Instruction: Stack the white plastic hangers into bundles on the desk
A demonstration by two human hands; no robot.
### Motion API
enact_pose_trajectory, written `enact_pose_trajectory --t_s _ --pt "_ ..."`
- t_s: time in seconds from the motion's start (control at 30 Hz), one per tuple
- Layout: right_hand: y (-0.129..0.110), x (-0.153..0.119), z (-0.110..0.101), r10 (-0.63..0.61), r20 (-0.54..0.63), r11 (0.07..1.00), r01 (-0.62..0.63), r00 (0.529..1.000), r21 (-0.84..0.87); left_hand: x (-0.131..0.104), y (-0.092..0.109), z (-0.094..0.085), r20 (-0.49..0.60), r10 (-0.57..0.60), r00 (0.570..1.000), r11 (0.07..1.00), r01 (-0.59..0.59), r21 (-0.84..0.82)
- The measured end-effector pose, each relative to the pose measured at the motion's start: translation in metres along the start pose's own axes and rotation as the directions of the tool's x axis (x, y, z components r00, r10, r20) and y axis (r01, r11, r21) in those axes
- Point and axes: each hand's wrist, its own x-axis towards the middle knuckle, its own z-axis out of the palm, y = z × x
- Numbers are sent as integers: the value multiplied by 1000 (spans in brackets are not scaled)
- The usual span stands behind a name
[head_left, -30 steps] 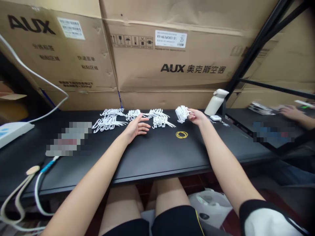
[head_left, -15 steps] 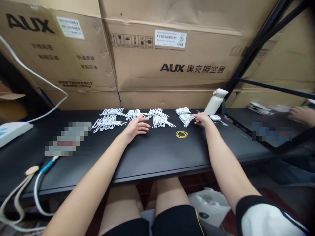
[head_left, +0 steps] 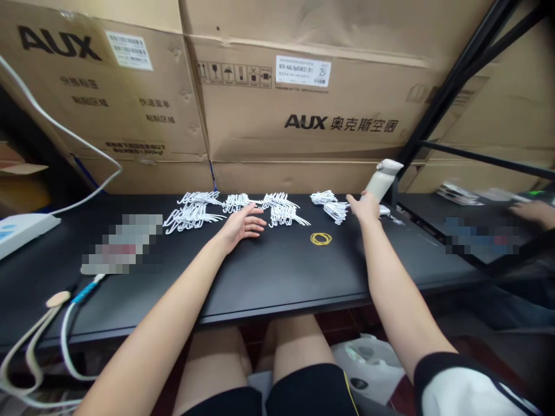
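Several bundles of small white hook-like pieces lie along the back of the black table (head_left: 277, 271): a left pair (head_left: 191, 216), a middle group (head_left: 284, 214) and a right pair (head_left: 335, 211). My left hand (head_left: 243, 228) hovers over the table between the left and middle groups, fingers spread and holding nothing. My right hand (head_left: 365, 207) is in front of the white bottle (head_left: 382, 180), with its thumb apart; its other fingers are partly hidden. Yellow rubber bands (head_left: 321, 238) lie in front of the right pair.
Large cardboard boxes (head_left: 303, 133) stand behind the table. A blurred-out flat object (head_left: 124, 245) with a cable is at the left. Past the black rack frame (head_left: 451, 86), another person's hand (head_left: 535, 212) shows at the right.
My right hand has moved right, away from the right pair toward the bottle. The front bundle of that pair sits slightly farther right. My left hand is almost still.
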Motion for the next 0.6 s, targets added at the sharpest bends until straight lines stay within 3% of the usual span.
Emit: enact_pose_trajectory --t_s 0.07,0.13,0.2,0.27,0.37,0.47,0.6 --pt "-10 -5 -6 -27 -129 999 32 991 35 0 0 0 -14 8 1000 1000 -8 6" --pt "-26 -14 -6 -120 -269 979 159 956 130 1 -1 1 -48 29 998 1000 -29 10" --pt "-45 -31 3 -240 -303 921 314 922 228 2 -3 2 -79 59 995 998 -60 -2" --pt "-62 -52 17 -432 -195 818 474 880 326 3 -5 2 -83 85 993 996 -87 -23" --pt "-77 -82 39 -614 104 756 544 783 365 6 -9 4 -74 91 993 995 -93 -32" --pt "-79 -101 53 -621 271 778 536 736 327 7 -11 5 -71 80 994 996 -81 -19" --pt "-77 -107 55 -646 320 756 527 692 388 8 -13 5 -51 74 996 997 -74 3"
